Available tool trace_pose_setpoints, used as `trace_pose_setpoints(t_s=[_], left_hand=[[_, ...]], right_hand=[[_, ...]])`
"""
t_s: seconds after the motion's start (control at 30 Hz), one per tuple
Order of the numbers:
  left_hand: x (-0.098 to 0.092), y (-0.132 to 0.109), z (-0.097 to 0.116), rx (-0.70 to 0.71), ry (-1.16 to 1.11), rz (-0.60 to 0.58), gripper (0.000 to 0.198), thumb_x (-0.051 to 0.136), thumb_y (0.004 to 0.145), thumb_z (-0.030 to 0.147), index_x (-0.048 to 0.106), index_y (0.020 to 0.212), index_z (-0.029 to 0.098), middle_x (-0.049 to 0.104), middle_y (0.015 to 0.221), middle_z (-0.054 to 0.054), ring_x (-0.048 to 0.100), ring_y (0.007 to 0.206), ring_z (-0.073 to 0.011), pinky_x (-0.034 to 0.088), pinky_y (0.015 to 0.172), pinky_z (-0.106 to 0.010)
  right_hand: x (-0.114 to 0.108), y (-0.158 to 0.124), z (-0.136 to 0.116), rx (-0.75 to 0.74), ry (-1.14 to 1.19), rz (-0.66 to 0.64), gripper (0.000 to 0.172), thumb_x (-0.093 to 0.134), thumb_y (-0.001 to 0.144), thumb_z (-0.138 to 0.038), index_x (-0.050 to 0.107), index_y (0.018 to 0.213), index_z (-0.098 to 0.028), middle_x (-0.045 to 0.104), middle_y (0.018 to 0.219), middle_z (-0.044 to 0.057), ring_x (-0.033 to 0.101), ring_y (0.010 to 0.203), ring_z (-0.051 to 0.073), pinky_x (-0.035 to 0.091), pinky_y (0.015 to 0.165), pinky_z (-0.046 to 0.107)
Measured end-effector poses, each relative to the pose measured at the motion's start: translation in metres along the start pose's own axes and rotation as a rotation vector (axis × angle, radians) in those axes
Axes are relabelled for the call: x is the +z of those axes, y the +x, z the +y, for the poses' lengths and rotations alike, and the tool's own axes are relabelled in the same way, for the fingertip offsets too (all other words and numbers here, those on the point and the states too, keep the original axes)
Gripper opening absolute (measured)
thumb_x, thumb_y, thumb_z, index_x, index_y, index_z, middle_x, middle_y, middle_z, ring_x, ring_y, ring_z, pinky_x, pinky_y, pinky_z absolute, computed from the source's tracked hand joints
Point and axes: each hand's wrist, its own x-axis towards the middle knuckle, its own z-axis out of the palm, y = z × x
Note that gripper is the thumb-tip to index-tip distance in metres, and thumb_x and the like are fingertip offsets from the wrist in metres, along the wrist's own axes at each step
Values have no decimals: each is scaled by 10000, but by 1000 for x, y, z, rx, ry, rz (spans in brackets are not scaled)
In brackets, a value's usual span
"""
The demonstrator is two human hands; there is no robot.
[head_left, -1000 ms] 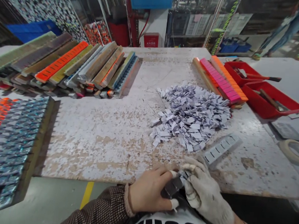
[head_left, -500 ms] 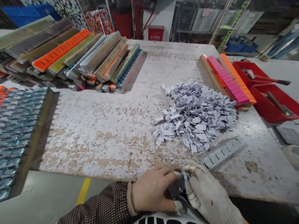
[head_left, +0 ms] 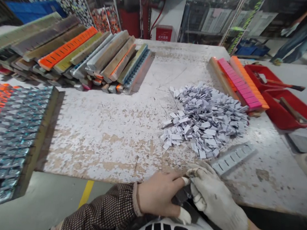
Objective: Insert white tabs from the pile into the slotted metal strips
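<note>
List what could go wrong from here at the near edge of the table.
1. The dark piece in the left hand is at the table's near edge; a slip might drop it off.
2. The gloved right hand is close to the pale slotted bar and might nudge it.
3. The white pieces lie in a loose heap beside that bar, so a knock could scatter them.
</note>
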Motion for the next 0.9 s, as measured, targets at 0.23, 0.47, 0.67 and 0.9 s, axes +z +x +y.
trace_pose_setpoints(t_s=[0.23,0.47,0.67,0.9], left_hand=[[-57,47,-22,-329,273,305,238,626,951,204,646,1183,153,679,1153,-147,656,974,-284,539,794,-380],[-65,85,-50,-341,334,331,146,638,876,73,667,973,178,657,1095,-122,612,1082,-309,493,974,-435],[-47,62,-33,-285,75,364,91,636,947,197,650,868,153,693,906,-68,647,881,-211,522,800,-307],[-14,64,-2,-135,-908,249,459,825,783,561,660,854,139,656,815,-27,568,749,-157,455,708,-265]], right_hand=[[-10,2,6,190,346,144,100,526,971,-241,625,958,-247,724,1115,109,726,1040,259,633,880,378],[-4,11,4,492,548,285,310,459,1042,-303,556,1336,-277,714,1272,95,753,1059,236,642,896,351],[3,11,20,647,598,319,577,550,1012,-455,402,1544,-287,600,1461,137,638,1298,286,540,1091,468],[1,10,29,622,504,308,309,572,978,-512,733,1047,-257,738,1239,92,670,1215,290,548,1078,460]])
